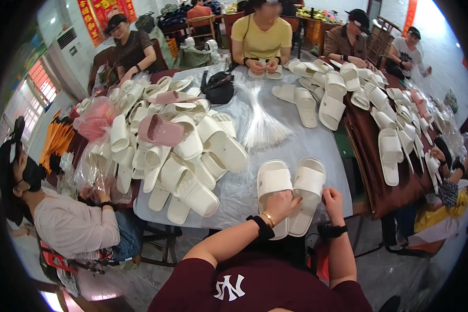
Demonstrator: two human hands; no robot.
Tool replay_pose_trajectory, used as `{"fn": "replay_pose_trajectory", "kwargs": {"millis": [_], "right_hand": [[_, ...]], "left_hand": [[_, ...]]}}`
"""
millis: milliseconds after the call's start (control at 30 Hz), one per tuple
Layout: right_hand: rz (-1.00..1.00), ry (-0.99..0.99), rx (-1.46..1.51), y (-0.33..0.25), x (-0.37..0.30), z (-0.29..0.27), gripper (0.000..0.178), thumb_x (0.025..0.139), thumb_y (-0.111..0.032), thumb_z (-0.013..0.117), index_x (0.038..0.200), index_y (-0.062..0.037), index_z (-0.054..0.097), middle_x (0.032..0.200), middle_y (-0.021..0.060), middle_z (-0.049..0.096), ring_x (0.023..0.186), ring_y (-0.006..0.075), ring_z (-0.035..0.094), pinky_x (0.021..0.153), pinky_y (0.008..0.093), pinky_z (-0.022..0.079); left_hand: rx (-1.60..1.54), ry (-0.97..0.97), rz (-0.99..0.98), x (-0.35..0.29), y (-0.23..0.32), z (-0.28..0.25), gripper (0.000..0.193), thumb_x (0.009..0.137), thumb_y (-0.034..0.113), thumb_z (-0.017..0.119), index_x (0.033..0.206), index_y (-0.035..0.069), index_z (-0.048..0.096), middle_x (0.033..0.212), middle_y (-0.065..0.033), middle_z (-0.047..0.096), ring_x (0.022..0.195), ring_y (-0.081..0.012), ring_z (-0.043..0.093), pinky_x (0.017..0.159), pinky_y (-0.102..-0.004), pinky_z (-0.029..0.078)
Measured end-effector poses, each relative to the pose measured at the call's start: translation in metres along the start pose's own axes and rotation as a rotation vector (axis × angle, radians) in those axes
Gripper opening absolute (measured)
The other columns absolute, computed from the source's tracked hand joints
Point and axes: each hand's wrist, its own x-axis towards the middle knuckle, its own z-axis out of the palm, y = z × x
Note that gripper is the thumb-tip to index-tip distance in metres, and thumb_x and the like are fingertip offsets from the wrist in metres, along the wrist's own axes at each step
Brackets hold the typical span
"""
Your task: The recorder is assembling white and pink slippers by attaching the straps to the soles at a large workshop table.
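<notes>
While a heap of pale slippers is being borne at the left by the covered table, the left white slipper of a pair at its near edge is being partly covered by the left hand. One finger is being extended toward the right white slipper, but whether anything is being pinched cannot be told. Just beside that slipper, the right hand is being held with fingers curled together, any grip being hidden.

Red banners hang on pale walls, with a bright window at left.
</notes>
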Motion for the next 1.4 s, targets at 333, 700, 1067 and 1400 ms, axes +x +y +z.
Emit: {"fn": "replay_pose_trajectory", "kwargs": {"millis": [333, 700, 1067, 1400], "right_hand": [[0.079, -0.131, 0.266, 0.004, -0.005, -0.005, 0.034, 0.096, -0.023, 0.053, 0.072, -0.0012, 0.061, 0.068, -0.0025, 0.056, 0.061, 0.0059, 0.044, 0.055, 0.0232, 0.033], [0.078, -0.072, 0.354, -0.009, -0.010, -0.004, 0.030, 0.096, -0.021, 0.052, 0.074, -0.0033, 0.061, 0.070, -0.0040, 0.056, 0.059, 0.0028, 0.040, 0.052, 0.0203, 0.029], [0.006, -0.044, 0.240, 0.007, -0.011, 0.001, 0.030, 0.094, -0.019, 0.055, 0.070, -0.0024, 0.061, 0.062, -0.0057, 0.051, 0.054, 0.0019, 0.037, 0.049, 0.0215, 0.026], [-0.001, 0.003, 0.175, 0.004, -0.009, 0.003, 0.027, 0.094, -0.018, 0.054, 0.074, -0.0029, 0.063, 0.060, -0.0060, 0.050, 0.052, 0.0021, 0.037, 0.047, 0.0210, 0.025]], "left_hand": [[-0.079, 0.187, 0.022, 0.006, -0.014, -0.017, 0.032, 0.082, 0.032, 0.061, 0.066, 0.004, 0.064, 0.064, -0.0175, 0.061, 0.060, -0.0350, 0.061, 0.058, -0.0445, 0.048], [0.055, 0.715, -0.155, 0.053, -0.036, -0.294, 0.038, 0.074, 0.033, 0.063, 0.063, -0.003, 0.063, 0.062, -0.0244, 0.057, 0.057, -0.0388, 0.059, 0.056, -0.0444, 0.046], [0.394, 0.565, -0.756, 0.072, -0.221, -0.384, 0.050, 0.077, 0.042, 0.061, 0.114, 0.009, 0.063, 0.121, -0.0236, 0.057, 0.111, -0.0398, 0.055, 0.091, -0.0460, 0.045], [0.536, 0.711, -0.442, 0.042, -0.214, -0.353, 0.047, 0.078, 0.027, 0.062, 0.120, 0.007, 0.059, 0.124, -0.0198, 0.052, 0.117, -0.0363, 0.048, 0.098, -0.0446, 0.040]]}}
